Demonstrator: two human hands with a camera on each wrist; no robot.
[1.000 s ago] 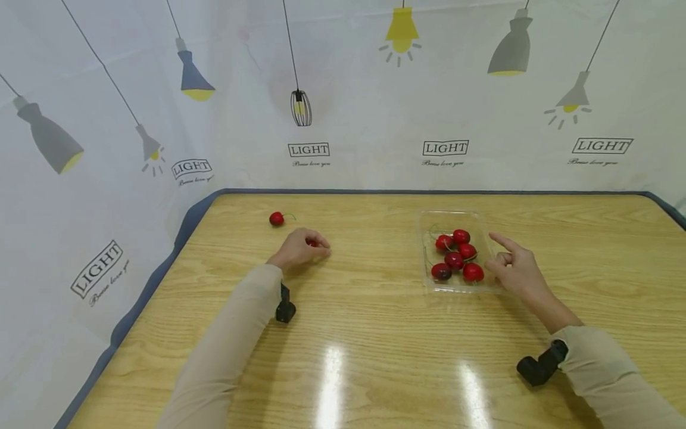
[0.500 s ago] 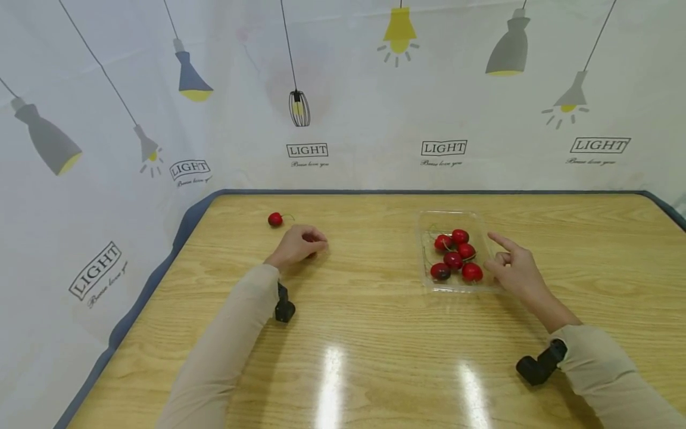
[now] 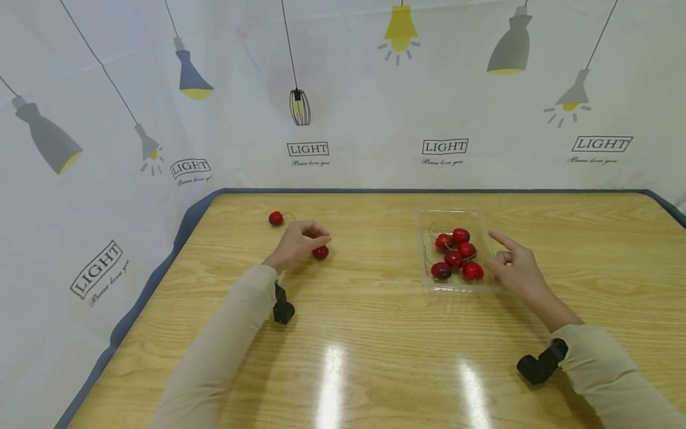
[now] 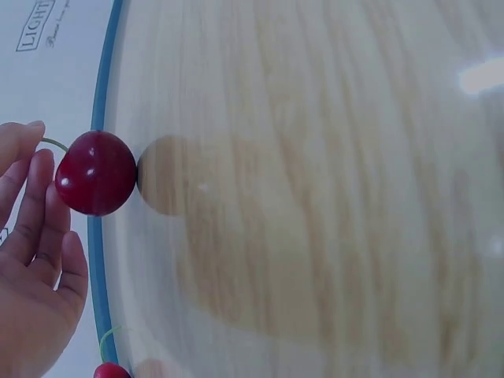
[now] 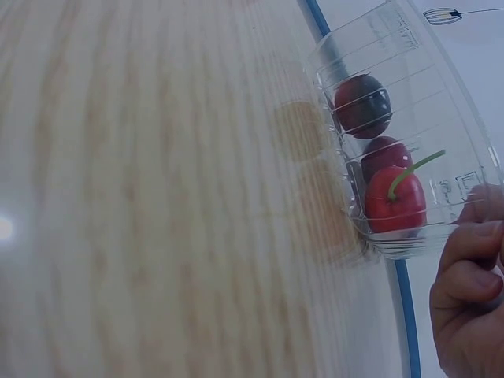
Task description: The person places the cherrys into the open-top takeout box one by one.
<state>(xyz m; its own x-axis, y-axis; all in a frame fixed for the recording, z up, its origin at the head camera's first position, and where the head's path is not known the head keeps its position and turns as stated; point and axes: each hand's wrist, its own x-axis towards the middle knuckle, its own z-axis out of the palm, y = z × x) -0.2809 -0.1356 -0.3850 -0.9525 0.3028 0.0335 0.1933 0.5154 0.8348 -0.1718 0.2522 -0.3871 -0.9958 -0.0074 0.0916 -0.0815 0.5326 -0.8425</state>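
My left hand (image 3: 300,241) pinches a dark red cherry (image 4: 96,173) by its thin green stem (image 4: 55,143) between thumb and index finger. In the left wrist view the cherry hangs beside the fingers, low over the wooden table. A second cherry (image 3: 276,218) with a stem lies on the table just beyond this hand. At the right, my right hand (image 3: 517,268) holds the right side of a clear plastic container (image 3: 447,215), its index finger pointing forward along the rim. Several red cherries (image 3: 454,260), some with stems, lie inside the container.
The wooden table (image 3: 370,322) has a blue-grey edge (image 3: 375,191) at the back and left. Behind it hangs a white cloth (image 3: 364,89) printed with lamps. Black wrist cameras (image 3: 541,362) sit at both sleeves.
The left hand has risen slightly, and the cherry that its fingers mostly hid now shows below them, held by the stem. The right hand and container stay in place.
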